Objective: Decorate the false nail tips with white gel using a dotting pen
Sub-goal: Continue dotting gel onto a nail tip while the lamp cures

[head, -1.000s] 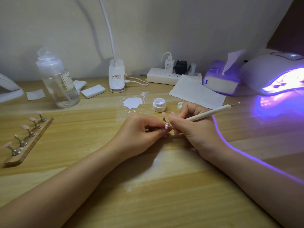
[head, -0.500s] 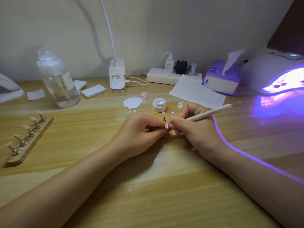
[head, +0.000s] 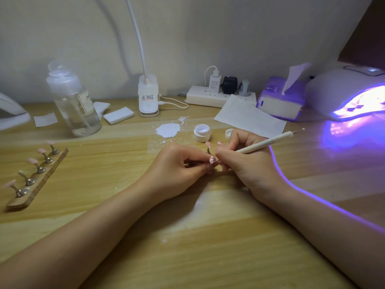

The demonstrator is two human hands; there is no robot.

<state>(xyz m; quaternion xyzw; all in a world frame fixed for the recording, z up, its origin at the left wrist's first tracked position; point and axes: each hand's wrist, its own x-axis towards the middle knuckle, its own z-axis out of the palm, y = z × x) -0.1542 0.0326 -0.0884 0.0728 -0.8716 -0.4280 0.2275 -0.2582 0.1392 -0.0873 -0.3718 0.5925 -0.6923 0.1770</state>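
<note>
My left hand (head: 179, 165) pinches a small nail holder whose pink false nail tip (head: 211, 159) shows white marks. My right hand (head: 245, 161) grips a white dotting pen (head: 264, 144) like a pencil, its metal point touching that nail tip. A second pink nail tip on a holder (head: 208, 145) stands just behind the fingers. An open white gel pot (head: 202, 132) sits beyond the hands, its lid (head: 228, 133) beside it. A smear of white gel (head: 168, 130) lies on the desk. At the left, a wooden strip (head: 37, 180) carries several metal holders with pink tips.
A lit purple UV nail lamp (head: 352, 97) glows at the right, next to a tissue box (head: 279, 101) and a paper sheet (head: 248, 117). A clear liquid bottle (head: 74, 101), white pads (head: 118, 115), a desk lamp base (head: 148, 97) and a power strip (head: 210, 97) line the back.
The hands stay almost still; the pen point shifts very slightly on the nail tip.
</note>
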